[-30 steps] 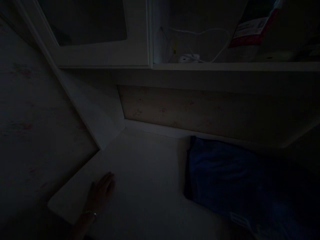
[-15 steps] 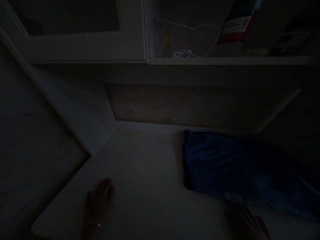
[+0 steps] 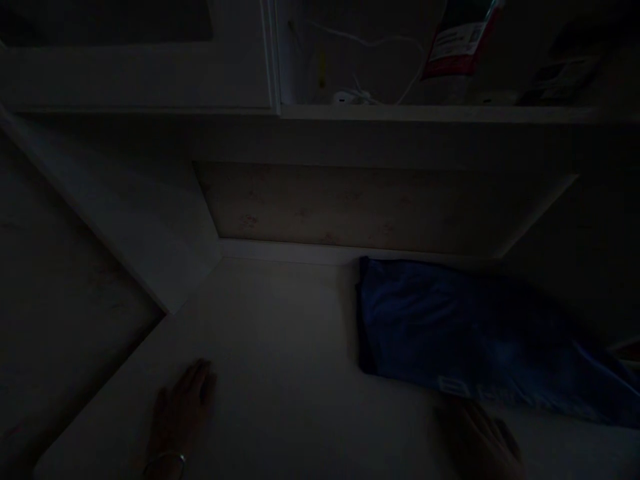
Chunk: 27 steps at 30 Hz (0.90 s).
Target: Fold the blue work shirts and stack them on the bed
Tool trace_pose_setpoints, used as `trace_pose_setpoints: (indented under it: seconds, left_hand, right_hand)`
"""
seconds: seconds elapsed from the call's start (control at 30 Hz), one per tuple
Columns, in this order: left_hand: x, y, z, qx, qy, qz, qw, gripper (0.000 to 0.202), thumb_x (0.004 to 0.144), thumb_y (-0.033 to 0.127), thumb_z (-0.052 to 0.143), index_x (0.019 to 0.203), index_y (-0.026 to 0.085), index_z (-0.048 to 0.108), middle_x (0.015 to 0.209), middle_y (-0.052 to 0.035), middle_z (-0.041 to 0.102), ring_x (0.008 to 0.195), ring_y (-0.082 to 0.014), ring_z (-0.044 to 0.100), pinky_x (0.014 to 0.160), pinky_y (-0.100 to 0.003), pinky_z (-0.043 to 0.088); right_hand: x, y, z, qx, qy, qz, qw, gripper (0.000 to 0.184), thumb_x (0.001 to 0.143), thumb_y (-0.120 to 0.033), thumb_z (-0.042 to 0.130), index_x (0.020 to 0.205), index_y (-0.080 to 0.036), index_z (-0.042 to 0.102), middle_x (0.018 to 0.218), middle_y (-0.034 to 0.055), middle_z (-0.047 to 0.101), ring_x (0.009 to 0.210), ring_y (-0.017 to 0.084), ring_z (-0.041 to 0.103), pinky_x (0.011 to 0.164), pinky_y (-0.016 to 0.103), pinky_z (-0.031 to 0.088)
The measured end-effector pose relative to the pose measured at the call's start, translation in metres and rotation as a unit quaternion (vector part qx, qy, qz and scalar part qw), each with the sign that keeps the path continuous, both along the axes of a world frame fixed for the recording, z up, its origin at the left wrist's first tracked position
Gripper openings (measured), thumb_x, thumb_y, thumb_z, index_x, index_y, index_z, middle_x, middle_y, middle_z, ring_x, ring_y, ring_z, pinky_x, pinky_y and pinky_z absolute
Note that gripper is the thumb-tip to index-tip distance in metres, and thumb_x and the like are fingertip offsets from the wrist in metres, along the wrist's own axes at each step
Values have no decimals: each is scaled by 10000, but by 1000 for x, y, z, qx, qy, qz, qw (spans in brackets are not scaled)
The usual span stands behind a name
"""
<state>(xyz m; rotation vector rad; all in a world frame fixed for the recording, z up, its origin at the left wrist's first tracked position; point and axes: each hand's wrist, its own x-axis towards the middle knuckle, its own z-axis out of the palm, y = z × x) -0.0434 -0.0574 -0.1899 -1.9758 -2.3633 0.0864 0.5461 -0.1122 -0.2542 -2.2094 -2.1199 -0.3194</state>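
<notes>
The scene is very dark. My left hand (image 3: 183,410) lies flat on a pale surface (image 3: 280,347) near its left edge, fingers stretched out, a bracelet on the wrist. My right hand (image 3: 480,440) is at the lower right, fingers extended, just in front of the near edge of a blue cloth item (image 3: 450,333) that lies on the surface against the back wall. A small white label shows at the cloth's near edge. Neither hand holds anything that I can see.
A white shelf (image 3: 425,113) runs above the back wall, with a coiled white cable (image 3: 360,97) and a red-and-white package (image 3: 457,43) on it. A cabinet door frame (image 3: 140,73) is at upper left. A patterned wall panel (image 3: 65,280) closes the left side.
The view has shifted so the surface and blue cloth sit further left. My right hand has come into view at the lower right near the cloth. My left hand stays flat.
</notes>
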Motion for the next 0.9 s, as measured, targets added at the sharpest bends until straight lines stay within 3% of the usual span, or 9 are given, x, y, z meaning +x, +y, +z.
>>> trace_pose_setpoints:
  seconds: [0.2,0.4,0.57,0.73,0.9]
  left_hand:
    - [2,1,0,47,-40,32,998,482,853,201,382,1270,301,601,1417,-60,548,1317,-257,455,1089,-587,281]
    - [0,3,1,34,-47,27,998,459,831,190,397,1200,289,652,1411,-79,549,1315,-272,460,1064,-584,313]
    - [-6,-1,-7,10,2,-10,1000,496,804,126,418,1195,314,660,1447,-53,517,1368,-266,398,1085,-602,277]
    - [-13,0,-17,-34,88,-36,995,644,797,-17,311,1261,302,622,1518,-60,417,1402,-283,355,1070,-662,263]
    - [-12,0,-14,-46,69,-23,996,632,801,4,325,1275,312,609,1508,-48,431,1400,-280,362,1078,-674,251]
  right_hand:
    - [-8,1,14,1,1,-1,1000,436,887,-359,344,1172,-325,673,1280,65,638,1210,311,542,1045,595,307]
    - [-6,0,11,-2,-1,-8,1000,447,895,-361,339,1212,-303,649,1314,70,617,1248,314,510,1050,587,299]
    - [-8,-1,15,-3,0,13,1000,435,881,-302,355,1187,-298,665,1288,80,629,1230,322,518,1032,590,305]
    - [-15,0,26,-8,2,5,1000,407,879,-310,376,1150,-310,679,1257,82,640,1195,317,536,1026,577,306]
    - [-6,0,11,-1,2,8,1000,415,870,-309,390,1170,-300,676,1267,78,640,1214,321,527,1034,580,293]
